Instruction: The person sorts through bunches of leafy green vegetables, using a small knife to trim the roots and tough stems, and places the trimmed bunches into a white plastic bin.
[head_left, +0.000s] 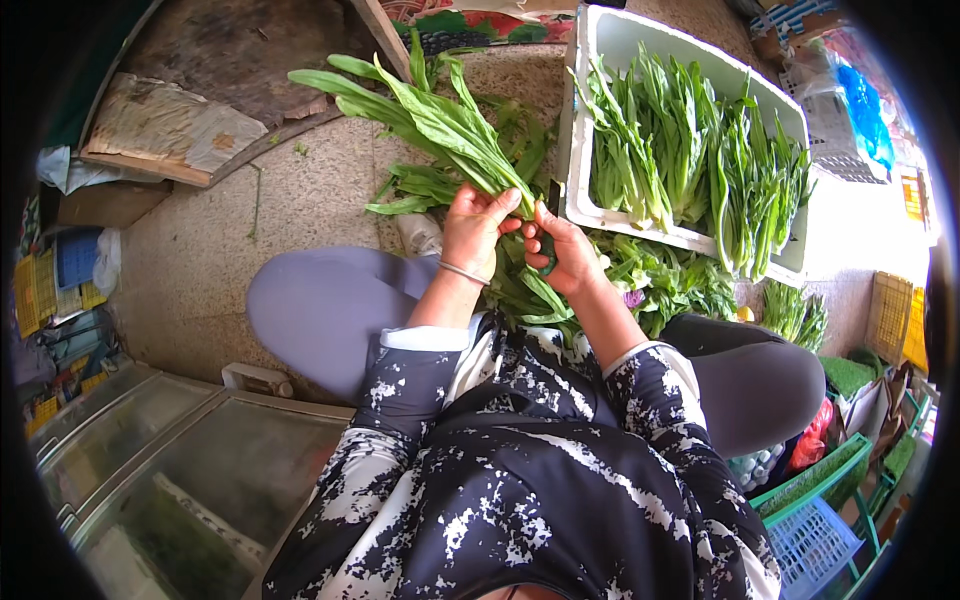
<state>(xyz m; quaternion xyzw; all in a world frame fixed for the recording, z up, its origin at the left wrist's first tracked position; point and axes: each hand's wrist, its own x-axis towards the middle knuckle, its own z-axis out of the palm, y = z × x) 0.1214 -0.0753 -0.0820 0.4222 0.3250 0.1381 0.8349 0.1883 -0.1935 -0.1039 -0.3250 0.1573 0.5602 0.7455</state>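
My left hand (469, 236) grips a long-leafed green vegetable (450, 127), probably leaf lettuce, near its stem end. The leaves point away to the upper left. My right hand (576, 259) is closed around the green handle of a small knife (555, 199), whose dark blade points away from me. Its thumb and forefinger are at the cut end of the stem, close to my left fingertips. Just right of the hands stands a white foam box (571, 150) with several upright bunches of the same greens (675, 142). Loose leaves (664, 281) lie beneath and beside my hands.
More leaves (424, 184) lie on the speckled floor (315, 202) beyond my left hand. A worn wooden board (217, 60) stands at the upper left. Behind me on the left is a glass-lidded cabinet (217, 465). Plastic crates (889, 315) and a blue basket (814, 536) are at right.
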